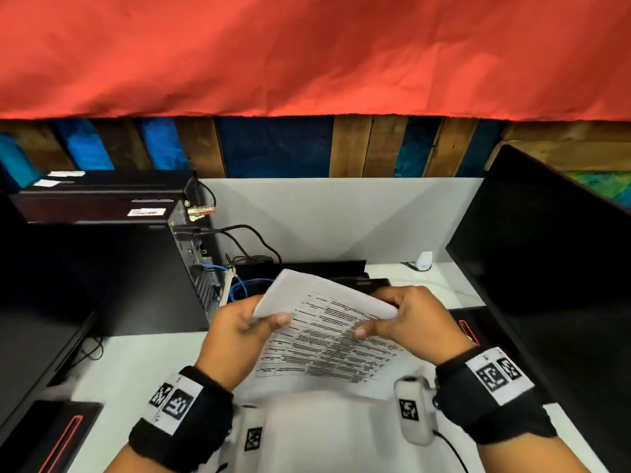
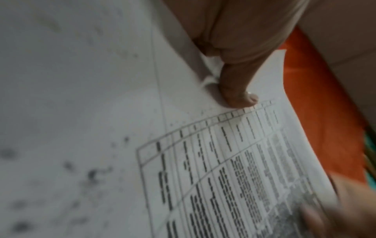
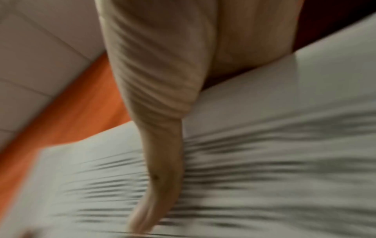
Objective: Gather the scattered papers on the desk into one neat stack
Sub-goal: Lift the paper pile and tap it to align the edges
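A bundle of white papers (image 1: 327, 332) printed with a table is held above the white desk (image 1: 136, 363), its far end curling upward. My left hand (image 1: 239, 332) grips its left edge, thumb on top. My right hand (image 1: 406, 322) grips the right edge, thumb lying across the print. In the left wrist view the thumb presses the papers (image 2: 234, 161) near the table's corner. The right wrist view is blurred: a thumb lies over the printed papers (image 3: 264, 161). More white paper (image 1: 307, 425) lies on the desk beneath the hands, out of focus.
A black computer tower (image 1: 112, 264) with cables stands at the left. A dark monitor (image 1: 546, 268) fills the right side. Another dark screen (image 1: 30, 343) sits at the near left. A black stand (image 1: 307, 268) and a small white device (image 1: 424, 261) are at the back.
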Available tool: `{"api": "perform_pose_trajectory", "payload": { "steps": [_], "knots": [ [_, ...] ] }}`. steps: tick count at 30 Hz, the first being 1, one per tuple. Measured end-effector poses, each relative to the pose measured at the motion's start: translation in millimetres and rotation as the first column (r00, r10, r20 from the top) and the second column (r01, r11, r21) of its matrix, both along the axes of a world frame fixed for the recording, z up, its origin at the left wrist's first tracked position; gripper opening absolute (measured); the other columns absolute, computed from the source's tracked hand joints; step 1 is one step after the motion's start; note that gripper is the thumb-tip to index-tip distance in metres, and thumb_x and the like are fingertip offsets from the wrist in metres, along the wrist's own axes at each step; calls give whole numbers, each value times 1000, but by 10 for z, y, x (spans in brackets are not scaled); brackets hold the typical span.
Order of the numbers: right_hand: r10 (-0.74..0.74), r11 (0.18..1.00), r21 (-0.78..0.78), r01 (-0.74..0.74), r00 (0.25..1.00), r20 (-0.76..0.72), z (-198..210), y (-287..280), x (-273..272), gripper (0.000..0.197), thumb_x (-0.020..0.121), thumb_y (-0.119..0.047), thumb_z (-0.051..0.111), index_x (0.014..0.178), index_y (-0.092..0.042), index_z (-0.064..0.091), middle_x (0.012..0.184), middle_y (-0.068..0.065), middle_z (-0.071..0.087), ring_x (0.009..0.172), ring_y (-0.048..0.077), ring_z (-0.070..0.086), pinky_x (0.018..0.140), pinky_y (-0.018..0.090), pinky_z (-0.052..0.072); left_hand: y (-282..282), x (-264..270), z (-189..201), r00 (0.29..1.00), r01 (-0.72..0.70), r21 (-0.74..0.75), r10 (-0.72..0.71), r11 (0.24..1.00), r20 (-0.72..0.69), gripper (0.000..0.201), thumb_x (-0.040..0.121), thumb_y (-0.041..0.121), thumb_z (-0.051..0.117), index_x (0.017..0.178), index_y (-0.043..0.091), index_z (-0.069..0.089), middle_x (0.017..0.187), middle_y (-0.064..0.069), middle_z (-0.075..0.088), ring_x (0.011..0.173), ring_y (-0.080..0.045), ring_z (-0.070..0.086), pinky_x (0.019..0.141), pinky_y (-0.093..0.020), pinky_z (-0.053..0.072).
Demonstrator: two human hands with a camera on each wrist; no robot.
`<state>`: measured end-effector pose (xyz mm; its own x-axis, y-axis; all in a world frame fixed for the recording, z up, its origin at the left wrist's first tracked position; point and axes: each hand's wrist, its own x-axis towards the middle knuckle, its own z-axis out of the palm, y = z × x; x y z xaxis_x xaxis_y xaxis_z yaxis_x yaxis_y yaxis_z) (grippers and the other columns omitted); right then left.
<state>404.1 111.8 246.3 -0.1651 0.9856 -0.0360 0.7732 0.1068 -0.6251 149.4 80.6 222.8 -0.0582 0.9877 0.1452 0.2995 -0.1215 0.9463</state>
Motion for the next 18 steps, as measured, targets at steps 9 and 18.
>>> {"api": "perform_pose_trajectory", "payload": {
  "steps": [9,18],
  "knots": [
    [-318,933,-360,33,544,-776,-731,-76,711,60,40,-22,96,94,-6,76,102,17,75,93,30,73,76,33,60,-40,-425,-373,897,-105,-141,155,984,413,18,78,6,64,95,9,70,86,2,79,79,-14,75,66,-19,59],
    [-463,874,-281,397,501,-731,-1309,-263,49,13,77,-1,75,82,-13,73,66,-12,75,69,2,73,59,14,54,-136,-91,-789,866,-188,-183,251,965,433,20,89,1,57,97,16,68,80,18,76,73,2,72,66,-9,55]
  ]
}}
